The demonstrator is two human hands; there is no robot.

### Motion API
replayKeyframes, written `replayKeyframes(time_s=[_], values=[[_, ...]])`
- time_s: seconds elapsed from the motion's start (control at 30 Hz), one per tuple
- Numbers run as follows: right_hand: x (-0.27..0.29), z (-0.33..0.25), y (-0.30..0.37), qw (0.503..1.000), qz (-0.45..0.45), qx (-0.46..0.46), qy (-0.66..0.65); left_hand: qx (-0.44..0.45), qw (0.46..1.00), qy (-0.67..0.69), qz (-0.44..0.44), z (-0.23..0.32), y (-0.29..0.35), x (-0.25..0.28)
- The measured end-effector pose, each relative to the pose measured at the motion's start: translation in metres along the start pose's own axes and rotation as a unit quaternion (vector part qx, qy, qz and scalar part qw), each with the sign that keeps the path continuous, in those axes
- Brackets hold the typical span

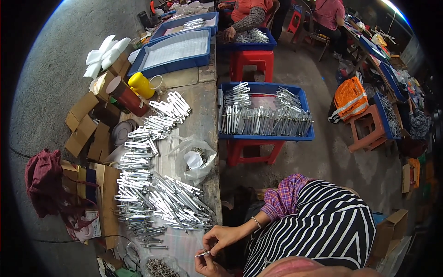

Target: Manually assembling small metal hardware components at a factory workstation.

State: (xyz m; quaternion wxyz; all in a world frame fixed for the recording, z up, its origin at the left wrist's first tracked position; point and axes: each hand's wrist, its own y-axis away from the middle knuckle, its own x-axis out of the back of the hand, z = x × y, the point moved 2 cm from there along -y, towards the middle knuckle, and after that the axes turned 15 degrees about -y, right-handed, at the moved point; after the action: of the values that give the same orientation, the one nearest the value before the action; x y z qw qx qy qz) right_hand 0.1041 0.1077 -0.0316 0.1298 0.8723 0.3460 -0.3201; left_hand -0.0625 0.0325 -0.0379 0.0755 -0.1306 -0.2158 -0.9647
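Observation:
At the near end of the table, my right hand and my left hand come together. Fingers of both pinch a small, thin silver metal part; its exact kind is too small to make out. Just beyond them lies a loose heap of slim silver metal rods. Rows of similar silver pieces with slotted ends stretch along the table to the left of the heap. An open clear bag of small metal pins sits by my left hand. Farther up the table rests another clear bag with small parts and white paper.
A blue tray full of metal pieces stands on a red stool right of the table. A yellow container, a dark red cylinder and cardboard boxes line the left side. Co-workers sit farther off.

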Motion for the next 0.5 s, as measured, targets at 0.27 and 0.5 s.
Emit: replayKeyframes(time_s=[0.27, 0.5], values=[[0.000, -0.002, 0.000, 1.000, 0.004, -0.018, 0.002, -0.116, 0.992, -0.027, 0.047, -0.007, -0.005, -0.004], [0.001, -0.001, 0.000, 1.000, 0.008, -0.021, 0.002, -0.014, 1.000, 0.011, 0.013, 0.001, -0.001, -0.004]])
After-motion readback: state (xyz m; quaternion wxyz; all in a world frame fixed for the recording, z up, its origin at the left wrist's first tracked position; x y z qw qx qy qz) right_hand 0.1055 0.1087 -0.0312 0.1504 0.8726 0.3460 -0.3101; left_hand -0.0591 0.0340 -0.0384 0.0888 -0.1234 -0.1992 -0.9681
